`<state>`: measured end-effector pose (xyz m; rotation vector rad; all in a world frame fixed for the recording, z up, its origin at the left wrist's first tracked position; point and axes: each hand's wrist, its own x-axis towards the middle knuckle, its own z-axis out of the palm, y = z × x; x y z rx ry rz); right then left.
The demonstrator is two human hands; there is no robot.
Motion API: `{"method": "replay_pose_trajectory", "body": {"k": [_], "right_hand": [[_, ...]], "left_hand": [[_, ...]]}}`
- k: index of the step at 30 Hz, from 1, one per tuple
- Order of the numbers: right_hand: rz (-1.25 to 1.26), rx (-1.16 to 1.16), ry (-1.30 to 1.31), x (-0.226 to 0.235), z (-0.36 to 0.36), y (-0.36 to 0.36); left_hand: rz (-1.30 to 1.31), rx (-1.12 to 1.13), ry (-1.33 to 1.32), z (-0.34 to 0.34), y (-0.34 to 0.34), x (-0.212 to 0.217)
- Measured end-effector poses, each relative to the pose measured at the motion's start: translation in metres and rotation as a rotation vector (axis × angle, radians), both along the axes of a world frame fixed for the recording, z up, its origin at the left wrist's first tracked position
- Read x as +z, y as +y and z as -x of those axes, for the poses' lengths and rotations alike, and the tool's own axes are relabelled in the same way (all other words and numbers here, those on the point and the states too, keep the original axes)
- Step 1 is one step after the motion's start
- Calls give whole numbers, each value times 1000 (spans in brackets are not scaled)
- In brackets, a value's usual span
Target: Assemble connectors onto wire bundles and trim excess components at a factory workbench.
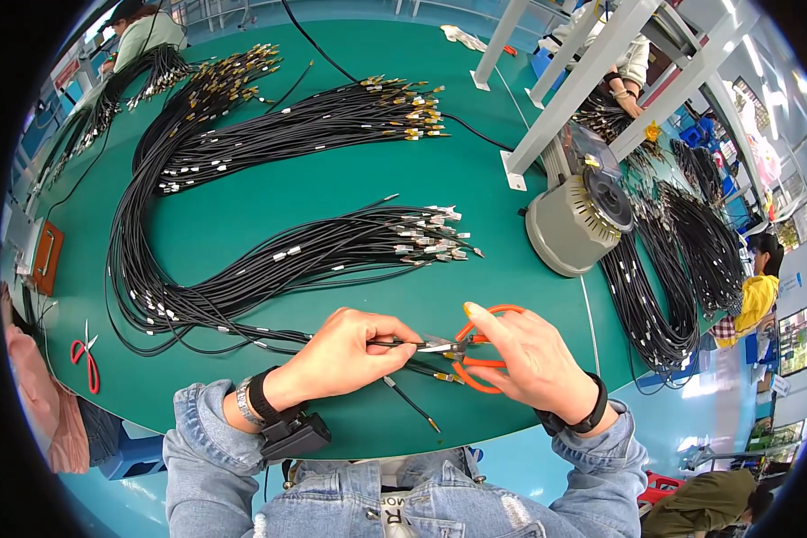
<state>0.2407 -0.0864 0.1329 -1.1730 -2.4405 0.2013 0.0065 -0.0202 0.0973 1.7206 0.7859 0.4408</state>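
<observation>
Your left hand point(341, 354) pinches a thin black cable point(394, 343) between thumb and fingertips, holding it level just above the green table point(332, 193). Your right hand point(529, 359) grips orange scissors point(475, 350), fingers through the loops, blades nearly closed on the cable end just right of your left fingertips. A loose cable piece point(412, 405) lies on the table just below the scissors, toward you.

Relative to the scissors: the nearest cable bundle point(332, 255) fans out just beyond them, with metal-tipped ends pointing right. A second bundle point(332, 117) lies farther back, well apart. A grey tape dispenser point(578, 220) sits beyond and to the right, beside a white frame leg point(556, 99). More cables point(672, 269) hang to its right. Red scissors point(87, 357) lie far left, near the table edge.
</observation>
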Motion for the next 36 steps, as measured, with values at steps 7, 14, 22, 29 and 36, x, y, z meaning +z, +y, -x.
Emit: {"method": "replay_pose_trajectory", "body": {"k": [7, 14, 22, 29, 36], "right_hand": [[-44, 47, -120, 4, 0, 1], [-85, 57, -114, -1, -3, 1], [-60, 67, -165, 2, -1, 1], [-15, 91, -189, 4, 0, 3], [5, 121, -220, 14, 4, 3]], "left_hand": [[252, -49, -75, 1, 2, -9], [448, -76, -175, 1, 5, -10], [583, -95, -270, 1, 4, -13], [668, -106, -260, 2, 4, -16], [701, -113, -282, 2, 4, -17]]}}
